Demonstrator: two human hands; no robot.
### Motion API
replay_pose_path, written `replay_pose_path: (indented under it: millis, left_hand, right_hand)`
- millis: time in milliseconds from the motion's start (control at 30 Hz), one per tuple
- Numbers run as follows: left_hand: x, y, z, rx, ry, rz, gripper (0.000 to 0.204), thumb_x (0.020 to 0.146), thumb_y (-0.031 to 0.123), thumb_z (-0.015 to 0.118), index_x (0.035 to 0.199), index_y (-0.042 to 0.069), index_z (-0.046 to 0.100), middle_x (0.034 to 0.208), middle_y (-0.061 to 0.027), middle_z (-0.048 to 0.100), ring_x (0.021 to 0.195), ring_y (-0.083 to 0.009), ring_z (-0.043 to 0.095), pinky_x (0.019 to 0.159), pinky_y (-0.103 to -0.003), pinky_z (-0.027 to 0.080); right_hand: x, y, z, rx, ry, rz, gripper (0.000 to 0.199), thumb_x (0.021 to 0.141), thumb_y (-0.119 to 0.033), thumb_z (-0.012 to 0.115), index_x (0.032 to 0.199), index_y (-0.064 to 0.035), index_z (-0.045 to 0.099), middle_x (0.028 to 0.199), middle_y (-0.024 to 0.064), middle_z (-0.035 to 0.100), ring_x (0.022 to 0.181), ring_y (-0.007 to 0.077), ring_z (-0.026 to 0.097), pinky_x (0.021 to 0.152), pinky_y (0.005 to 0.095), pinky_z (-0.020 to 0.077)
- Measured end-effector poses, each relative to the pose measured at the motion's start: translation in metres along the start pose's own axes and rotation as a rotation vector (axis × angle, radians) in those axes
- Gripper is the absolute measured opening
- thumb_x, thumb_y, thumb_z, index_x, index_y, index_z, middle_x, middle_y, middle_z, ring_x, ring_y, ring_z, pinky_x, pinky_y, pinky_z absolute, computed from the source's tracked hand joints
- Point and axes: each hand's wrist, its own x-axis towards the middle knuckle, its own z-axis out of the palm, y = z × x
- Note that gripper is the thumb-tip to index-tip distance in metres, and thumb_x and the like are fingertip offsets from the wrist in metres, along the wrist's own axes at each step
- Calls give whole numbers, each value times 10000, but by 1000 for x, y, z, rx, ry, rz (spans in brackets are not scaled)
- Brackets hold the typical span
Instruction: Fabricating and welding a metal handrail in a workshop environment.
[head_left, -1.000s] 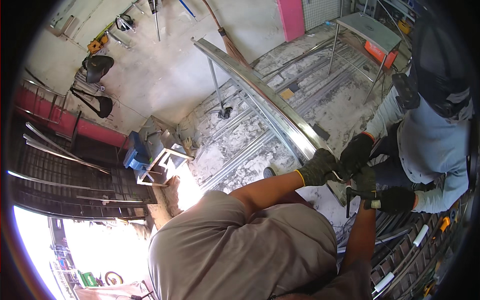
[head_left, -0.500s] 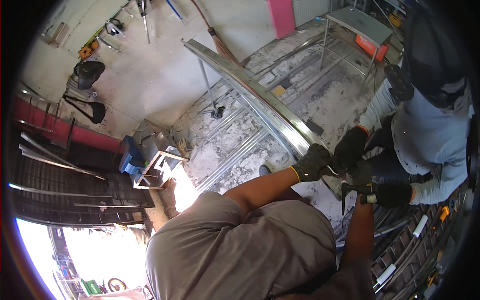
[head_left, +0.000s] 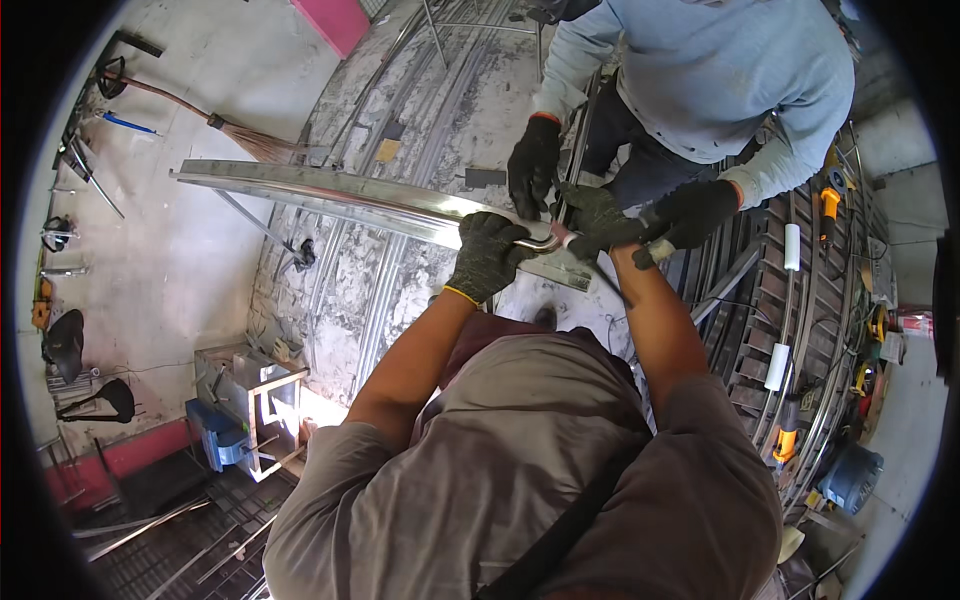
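My left hand (head_left: 487, 257), in a dark work glove with a yellow cuff edge, is closed around a shiny curved metal piece (head_left: 546, 243). This piece lies over the end of a long metal channel (head_left: 330, 190). My gloved right hand (head_left: 597, 215) is beside it, fingers bent; what they hold is hidden. Opposite me, a co-worker's black-gloved hand (head_left: 533, 168) reaches toward the same spot, near a thin upright metal bar (head_left: 577, 150). The co-worker's other gloved hand (head_left: 695, 213) holds a hammer (head_left: 655, 253) by its handle, over my right wrist.
A broom (head_left: 250, 138) leans by the wall at the far left. Metal lengths (head_left: 375, 300) lie across the dusty floor. At the right is a rack (head_left: 770, 310) with white rollers and orange-handled tools. A metal stand (head_left: 275, 400) with a blue box is at the left.
My view has swung to the right, so the channel and co-worker appear further left. Both of my hands stay at the channel's near end. The co-worker's hammer has shifted and turned.
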Motion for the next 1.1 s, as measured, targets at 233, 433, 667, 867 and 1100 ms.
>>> replay_pose_path:
  millis: [233,433,667,867,1100]
  left_hand:
    - [-2,3,-1,-9,12,17,286,820,348,806,1038,169,754,1041,-102,651,1065,-351,592,962,-523,397]
    - [6,8,-2,27,49,67,295,779,321,847,1018,175,754,1026,-57,678,1035,-304,616,948,-494,417]
    - [8,1,-7,-7,-33,0,311,829,369,816,1048,153,769,1076,-112,670,1107,-346,584,993,-515,404]
    - [-10,24,-43,96,-43,72,673,851,411,785,1406,99,564,1373,-147,582,1291,-383,528,1164,-611,322]
    - [-144,15,-89,284,22,-272,718,852,364,819,1461,96,548,1540,-175,502,1500,-404,399,1257,-628,249]
  right_hand:
    - [7,-2,3,591,172,458,207,1016,-263,736,1046,-59,712,897,60,717,796,192,698,700,350,566]
    - [-2,-18,0,298,149,379,312,992,-301,761,1085,-6,713,916,67,728,812,205,700,748,366,584]
    - [-36,-64,20,-643,-149,104,861,688,-445,962,1326,12,610,1312,229,653,1213,327,641,1063,419,501]
    - [-56,-63,-5,-541,-37,218,1115,690,-501,951,1510,67,451,1399,266,599,1277,366,630,1047,421,535]
    - [-20,-162,9,-957,3,128,894,741,-394,934,1407,61,549,1326,249,636,1230,357,642,1047,422,517]
